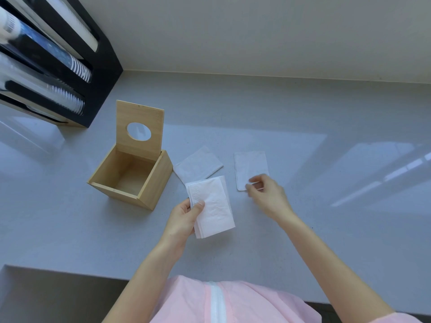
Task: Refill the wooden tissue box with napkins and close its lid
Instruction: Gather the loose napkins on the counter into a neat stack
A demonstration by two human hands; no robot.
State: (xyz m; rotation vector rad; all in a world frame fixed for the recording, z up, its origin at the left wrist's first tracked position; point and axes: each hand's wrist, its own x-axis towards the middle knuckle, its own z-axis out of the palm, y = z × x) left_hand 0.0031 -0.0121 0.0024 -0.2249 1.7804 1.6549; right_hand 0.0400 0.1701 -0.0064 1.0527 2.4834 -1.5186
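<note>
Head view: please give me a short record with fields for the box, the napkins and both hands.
wooden tissue box: on counter, empty inside
lid: open, standing upright, oval hole
left hand: holds napkin stack
right hand: fingertips at the near edge of single napkin
loose napkin: flat on counter, beside box

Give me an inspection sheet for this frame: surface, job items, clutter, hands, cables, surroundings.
Surface: grey countertop, glossy with window reflections.
Job's things: wooden tissue box empty, lid upright and open; two napkins flat on the counter, one beside the box, one further right.
Clutter: nothing seen.
Hands: left hand holds a napkin stack; right hand pinching the right napkin's near edge.
Cables: nothing seen.
Surroundings: black cup dispenser rack at back left; plain wall.
</note>
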